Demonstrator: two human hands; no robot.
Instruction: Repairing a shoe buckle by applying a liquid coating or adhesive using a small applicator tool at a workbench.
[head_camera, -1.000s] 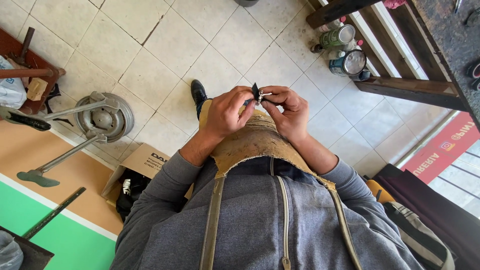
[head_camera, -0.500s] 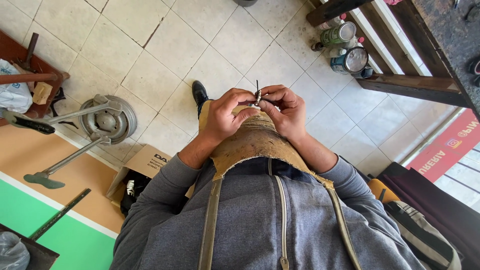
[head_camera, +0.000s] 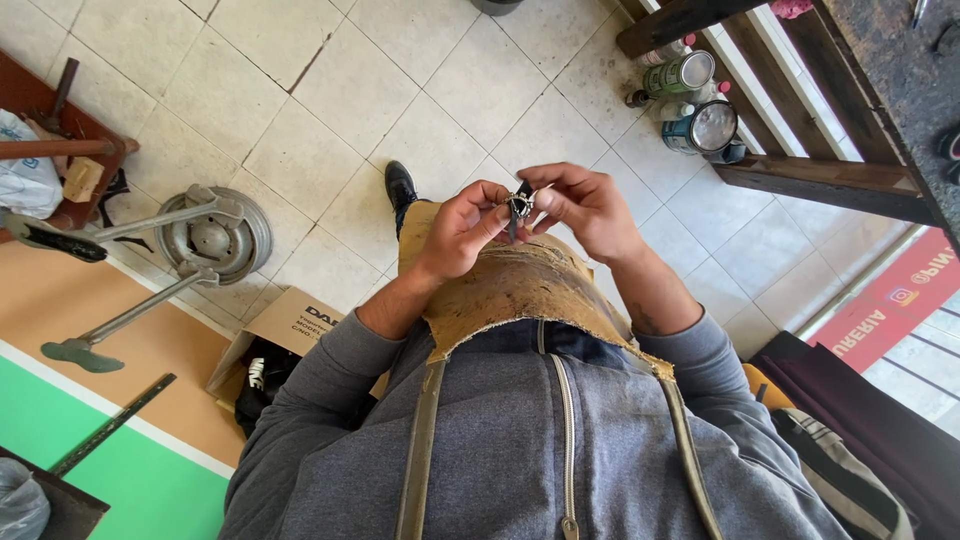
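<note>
- The left hand (head_camera: 462, 228) and the right hand (head_camera: 590, 208) meet in front of the chest, above the worn leather apron (head_camera: 510, 290), and both pinch 1 small dark metal piece (head_camera: 519, 205) between their fingertips
- The piece is held high and close to the body, probably so the person can see it well; it is too small to say what it is exactly
- Both hands are closed narrow on the piece, the thumbs and first fingers pressing from 2 sides, so it seems to be steadied by one hand while the other works on it
- Under the hands a black shoe (head_camera: 401, 184) stands on the tiled floor (head_camera: 250, 90)
- At the left, a metal stand with long arms (head_camera: 215, 235) and an open cardboard box (head_camera: 290, 330) stay near the feet; at the top right, 2 tin cans (head_camera: 695, 100) sit under a dark wooden bench (head_camera: 820, 170)
- Compared with 1 second ago, the hands are still together at the same place; the piece now sits a little lower between the fingers, and the view has shifted slightly
</note>
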